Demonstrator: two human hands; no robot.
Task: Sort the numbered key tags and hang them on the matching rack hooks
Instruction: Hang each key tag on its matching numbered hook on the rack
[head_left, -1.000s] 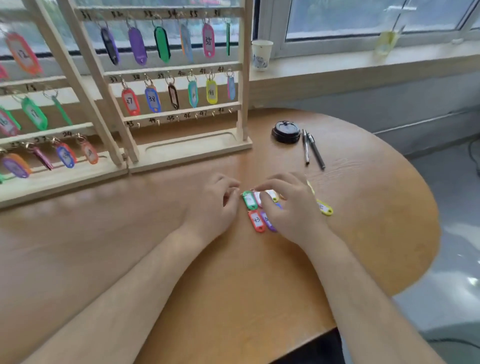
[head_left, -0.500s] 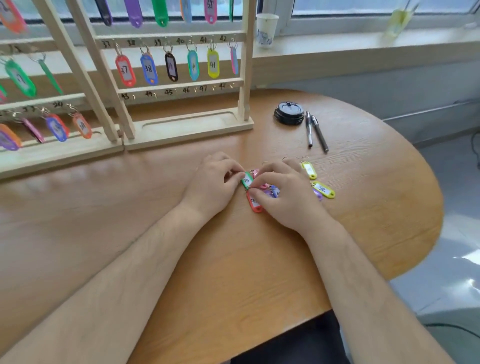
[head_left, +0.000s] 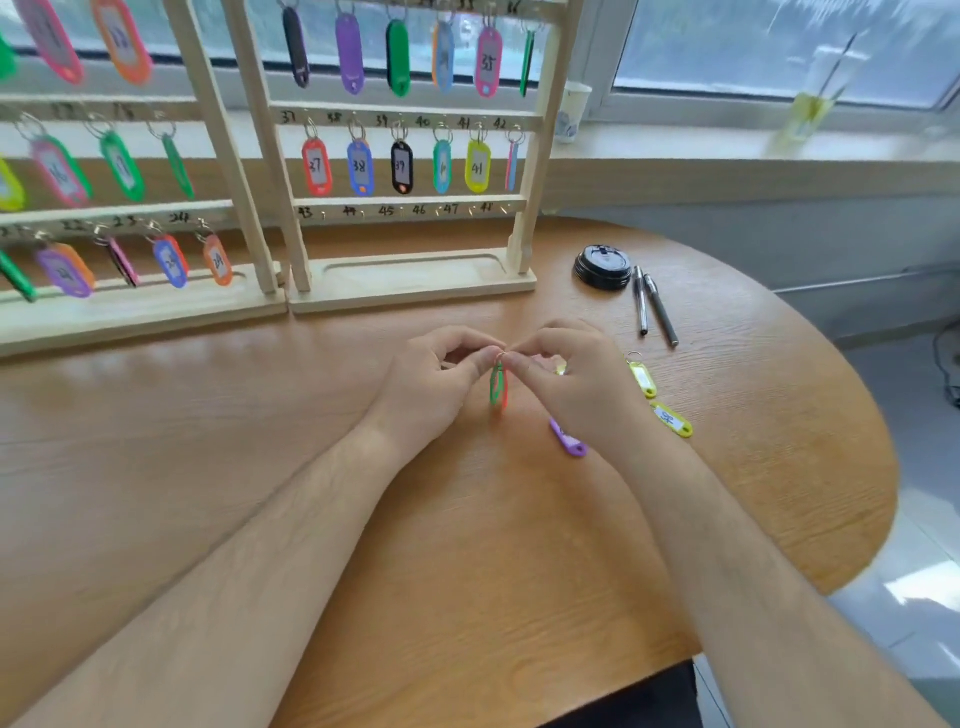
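Note:
My left hand (head_left: 434, 382) and my right hand (head_left: 576, 384) meet fingertip to fingertip above the table, both pinching the metal ring of a green key tag (head_left: 497, 385) that hangs edge-on, with a red tag pressed against it. A purple tag (head_left: 568, 440) lies under my right wrist. Two yellow tags (head_left: 643, 378) (head_left: 672, 419) lie to the right. The wooden rack (head_left: 415, 283) stands behind, its 37–42 row filled with tags and its bottom row of hooks (head_left: 395, 211), numbered 43 to 48, bare.
A second rack (head_left: 130, 312) with hung tags stands at the left. A black lid (head_left: 602, 266) and two pens (head_left: 652, 306) lie at the right rear. A paper cup (head_left: 571, 111) sits on the windowsill. The round table edge (head_left: 857, 545) curves at the right.
Both hands have lifted the green and red tags off the pile by the ring. The purple tag and another yellow tag are now uncovered. The camera has tilted up slightly.

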